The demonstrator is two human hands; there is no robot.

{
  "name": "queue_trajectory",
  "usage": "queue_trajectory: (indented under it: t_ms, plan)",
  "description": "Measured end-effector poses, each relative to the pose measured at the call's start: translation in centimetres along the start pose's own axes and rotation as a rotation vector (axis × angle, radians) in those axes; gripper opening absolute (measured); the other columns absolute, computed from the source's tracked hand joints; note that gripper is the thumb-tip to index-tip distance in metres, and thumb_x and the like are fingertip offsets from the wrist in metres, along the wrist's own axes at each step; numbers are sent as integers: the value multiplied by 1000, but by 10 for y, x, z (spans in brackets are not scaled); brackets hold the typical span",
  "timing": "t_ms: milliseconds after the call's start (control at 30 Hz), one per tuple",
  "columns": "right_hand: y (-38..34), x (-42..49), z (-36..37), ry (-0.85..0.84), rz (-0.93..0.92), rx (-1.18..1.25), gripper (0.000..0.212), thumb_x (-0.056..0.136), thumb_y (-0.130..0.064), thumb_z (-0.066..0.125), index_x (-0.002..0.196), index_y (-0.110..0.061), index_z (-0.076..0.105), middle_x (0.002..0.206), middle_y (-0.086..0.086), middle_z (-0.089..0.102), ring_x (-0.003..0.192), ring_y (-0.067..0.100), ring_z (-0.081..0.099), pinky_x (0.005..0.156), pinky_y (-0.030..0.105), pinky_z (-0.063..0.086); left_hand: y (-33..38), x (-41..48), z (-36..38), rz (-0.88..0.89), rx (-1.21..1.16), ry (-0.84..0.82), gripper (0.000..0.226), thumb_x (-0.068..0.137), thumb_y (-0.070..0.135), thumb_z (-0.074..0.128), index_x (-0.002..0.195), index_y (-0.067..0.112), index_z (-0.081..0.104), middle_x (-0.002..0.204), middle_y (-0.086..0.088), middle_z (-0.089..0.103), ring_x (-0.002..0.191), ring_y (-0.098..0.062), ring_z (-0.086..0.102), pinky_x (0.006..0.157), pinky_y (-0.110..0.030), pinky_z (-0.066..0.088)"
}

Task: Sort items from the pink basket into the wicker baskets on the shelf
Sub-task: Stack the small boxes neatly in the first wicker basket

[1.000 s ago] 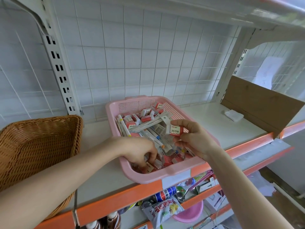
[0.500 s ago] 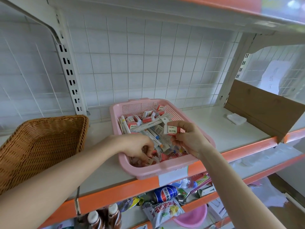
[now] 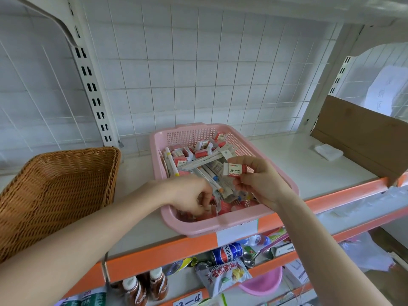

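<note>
Right grip (image 3: pixel 258 184) pinches one eraser; left grip (image 3: pixel 189 197), fingers curled and blurred, reaches into the near end of the pink basket, and whether it holds anything cannot be told. One white shelf (image 3: pixel 309 173) carries one brown woven wicker basket (image 3: pixel 55 195) and, to its right, one perforated plastic pink basket (image 3: pixel 154 155) heaped with sleeved erasers and slim pens. Eraser (image 3: pixel 235 169): small rectangular block, paper sleeve marked 2B, long axis level, left to right, above the basket's near right part.
</note>
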State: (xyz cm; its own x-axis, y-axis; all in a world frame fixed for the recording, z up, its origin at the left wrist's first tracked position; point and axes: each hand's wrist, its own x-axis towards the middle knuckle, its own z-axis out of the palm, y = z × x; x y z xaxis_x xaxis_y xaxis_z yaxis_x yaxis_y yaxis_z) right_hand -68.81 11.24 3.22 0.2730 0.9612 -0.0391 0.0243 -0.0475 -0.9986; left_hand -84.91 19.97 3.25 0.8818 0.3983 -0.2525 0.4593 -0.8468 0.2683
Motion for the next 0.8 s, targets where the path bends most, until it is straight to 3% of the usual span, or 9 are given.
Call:
queue_trajectory:
  t_ms: [133, 233, 333, 400, 567, 700, 800]
  plan:
    - [1, 2, 0, -20, 4, 10, 49, 80, 28, 37, 88, -14, 61, 84, 13, 59, 56, 15, 55, 53, 22, 47, 3, 0, 1, -28, 56, -16, 19, 81, 16, 67, 85, 23, 50, 75, 14, 44, 76, -13, 48, 55, -22, 35]
    - [1, 3, 0, -3, -10, -8, 41, 78, 24, 48, 90, -12, 62, 91, 20, 60, 69, 29, 53, 54, 30, 46, 4, -2, 1, -45, 64, -22, 20, 83, 17, 65, 94, 21, 49, 90, 3, 53, 82, -17, 50, 65, -28, 41]
    - [1, 1, 0, 23, -19, -15, 33, 79, 20, 55, 89, -11, 62, 89, 22, 61, 69, 32, 53, 47, 28, 46, 2, -4, 2, -80, 3, -10, 25, 83, 20, 66, 101, 22, 49, 102, -2, 61, 87, -21, 59, 76, -38, 51]
    - [-1, -1, 1, 21, -26, -26, 30, 79, 17, 57, 88, -11, 62, 84, 19, 60, 67, 31, 51, 44, 24, 45, 3, -6, 1, -99, -56, 22, 31, 83, 23, 68, 108, 19, 51, 103, -1, 62, 85, -21, 62, 75, -40, 53]
    - [-4, -6, 2, 11, -73, -162, 26, 81, 10, 61, 85, -15, 62, 76, 16, 60, 61, 28, 51, 50, 29, 47, 8, -13, -2, -159, -96, 189, 53, 80, 31, 72, 128, 17, 52, 116, 0, 60, 90, -12, 56, 76, -25, 45]
    - [-10, -10, 5, 40, -182, -429, 21, 85, -2, 61, 88, -24, 60, 72, 13, 64, 57, 31, 57, 60, 40, 52, 8, -31, -4, -225, -94, 380, 54, 82, 31, 70, 131, 17, 53, 130, 1, 56, 110, -13, 55, 88, -20, 38]
    - [-18, -14, 14, 30, -315, -659, 14, 85, -5, 61, 97, -11, 64, 70, 1, 60, 57, 17, 54, 58, 25, 46, 6, -54, -8, -286, -84, 520, 48, 83, 29, 69, 127, 17, 56, 125, -1, 57, 104, -14, 54, 87, -23, 40]
